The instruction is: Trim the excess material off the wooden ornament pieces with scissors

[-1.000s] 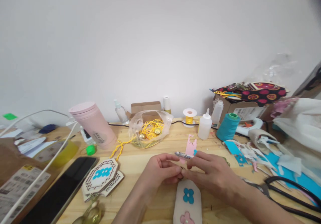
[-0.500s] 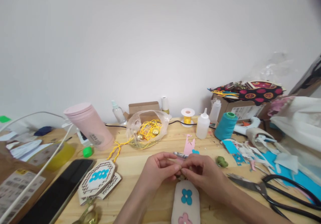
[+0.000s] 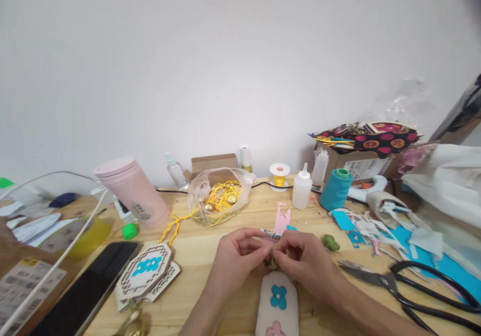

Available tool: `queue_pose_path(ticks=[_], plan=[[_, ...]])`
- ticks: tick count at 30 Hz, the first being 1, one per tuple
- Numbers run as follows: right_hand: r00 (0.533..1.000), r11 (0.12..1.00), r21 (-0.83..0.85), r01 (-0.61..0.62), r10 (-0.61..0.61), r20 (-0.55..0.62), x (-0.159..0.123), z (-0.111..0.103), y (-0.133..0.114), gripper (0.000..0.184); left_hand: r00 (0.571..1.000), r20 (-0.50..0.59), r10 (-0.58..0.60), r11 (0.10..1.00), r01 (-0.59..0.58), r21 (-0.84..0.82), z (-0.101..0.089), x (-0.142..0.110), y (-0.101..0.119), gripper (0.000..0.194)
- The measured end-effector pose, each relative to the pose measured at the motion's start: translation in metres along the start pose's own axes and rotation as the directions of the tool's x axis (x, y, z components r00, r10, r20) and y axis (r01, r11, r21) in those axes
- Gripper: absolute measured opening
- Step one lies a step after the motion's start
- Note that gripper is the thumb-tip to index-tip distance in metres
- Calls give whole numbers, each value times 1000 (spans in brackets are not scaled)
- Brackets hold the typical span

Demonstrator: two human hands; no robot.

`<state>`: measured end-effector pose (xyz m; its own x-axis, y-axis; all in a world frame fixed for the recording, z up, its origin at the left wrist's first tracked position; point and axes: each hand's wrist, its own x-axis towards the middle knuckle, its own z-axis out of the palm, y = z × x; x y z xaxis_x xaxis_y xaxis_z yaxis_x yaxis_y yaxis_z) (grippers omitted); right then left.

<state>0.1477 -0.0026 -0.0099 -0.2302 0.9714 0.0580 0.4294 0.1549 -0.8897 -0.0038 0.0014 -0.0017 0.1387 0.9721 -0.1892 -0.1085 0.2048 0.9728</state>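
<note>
Felt tag (image 3: 277, 303), low centre, now has both hands' fingers (image 3: 267, 252) pinching closer on its top ring (image 3: 269, 263).

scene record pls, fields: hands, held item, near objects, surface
hands: left hand and right hand meet fingertip to fingertip at the top of a felt piece
held item: a small dark metal fitting pinched between both hands; details too small to tell
felt piece: pale, with blue and pink flowers, flat on the table
near objects: scissors to the right, phone and wooden ornament to the left, pink tumbler, teal thread cone
surface: wooden table
</note>
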Motion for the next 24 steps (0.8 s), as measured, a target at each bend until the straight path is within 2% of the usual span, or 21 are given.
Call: queue_pose_path(ticks=[5,11,15,19,24], plan=[[997,987,143,-69,65,34,2,-1,-2,17,994,-48,98,992,-94,88,4,-3,1,19],[998,986,156,-57,55,16,4,-2,-4,16,982,3,188,965,-185,187,4,-6,-2,19],[999,994,101,-30,31,-9,3,-2,-4,17,982,7,191,961,-188,201,5,-7,-1,19],[997,998,-14,59,-60,-45,1,-3,-1,16,979,-11,205,939,-193,285,6,-9,2,19],[995,996,-41,81,-83,-49,0,-2,2,16,940,2,340,824,-299,481,8,-13,4,12]])
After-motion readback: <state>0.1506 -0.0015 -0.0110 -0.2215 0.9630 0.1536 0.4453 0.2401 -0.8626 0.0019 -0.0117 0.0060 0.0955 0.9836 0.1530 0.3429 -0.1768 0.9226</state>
